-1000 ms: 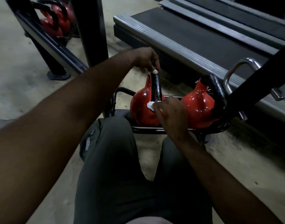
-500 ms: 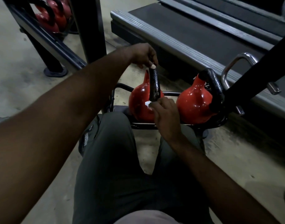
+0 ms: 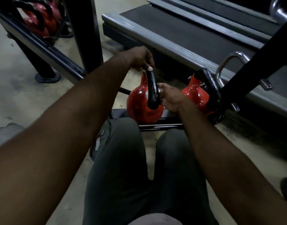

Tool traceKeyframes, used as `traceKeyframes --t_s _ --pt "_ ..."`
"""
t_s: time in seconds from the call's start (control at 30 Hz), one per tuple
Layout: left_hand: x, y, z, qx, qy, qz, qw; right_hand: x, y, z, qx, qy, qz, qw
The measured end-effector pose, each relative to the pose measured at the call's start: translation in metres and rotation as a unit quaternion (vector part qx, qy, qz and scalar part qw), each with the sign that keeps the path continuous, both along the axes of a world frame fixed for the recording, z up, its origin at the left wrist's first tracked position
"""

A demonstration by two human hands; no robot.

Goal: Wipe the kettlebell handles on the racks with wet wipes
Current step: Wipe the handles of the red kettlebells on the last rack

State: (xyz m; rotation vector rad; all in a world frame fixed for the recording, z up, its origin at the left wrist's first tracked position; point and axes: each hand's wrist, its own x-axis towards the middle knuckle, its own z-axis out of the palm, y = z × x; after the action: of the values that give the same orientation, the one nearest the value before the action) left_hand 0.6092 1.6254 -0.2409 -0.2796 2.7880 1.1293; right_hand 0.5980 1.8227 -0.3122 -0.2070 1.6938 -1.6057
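Two red cast-iron kettlebells with black loop handles, the left kettlebell (image 3: 139, 106) and the right kettlebell (image 3: 194, 95), stand side by side on one low black steel rack (image 3: 160, 125). Two bare hands, apart. The left hand (image 3: 141, 59), arm stretched forward, pinches the top of the left kettlebell's handle (image 3: 151, 88). The right hand (image 3: 170, 98), fingers curled, lies against that handle's lower right side; what it grasps cannot be told. Further red kettlebells (image 3: 42, 18), blurred and uncounted, sit beyond the rack's left end.

I see a low black rack (image 3: 160, 125) standing on the concrete floor (image 3: 25, 98); it carries two red kettlebells side by side, the left kettlebell (image 3: 137, 106) and the right kettlebell (image 3: 196, 95); more red kettlebells (image 3: 40, 25) sit beyond a taller rack (image 3: 42, 44) at upper left.
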Motion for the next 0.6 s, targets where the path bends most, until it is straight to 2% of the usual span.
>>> traceKeyframes --t_s 0.17,0.33,0.43,0.6 --pt "-0.007 -0.002 0.002 -0.026 -0.015 -0.013 0.999 0.013 0.006 -0.001 -0.048 -0.033 -0.039 0.998" --pt "-0.011 0.008 0.012 -0.11 -0.038 -0.018 0.993 0.04 0.029 -0.014 -0.121 0.037 -0.094 0.987" --pt "-0.014 0.021 0.014 -0.163 -0.035 -0.019 0.986 0.04 0.037 -0.011 -0.093 0.091 -0.103 0.986" --pt "-0.023 0.071 0.007 -0.182 0.022 -0.067 0.981 0.042 0.056 0.005 -0.047 0.16 -0.099 0.981"
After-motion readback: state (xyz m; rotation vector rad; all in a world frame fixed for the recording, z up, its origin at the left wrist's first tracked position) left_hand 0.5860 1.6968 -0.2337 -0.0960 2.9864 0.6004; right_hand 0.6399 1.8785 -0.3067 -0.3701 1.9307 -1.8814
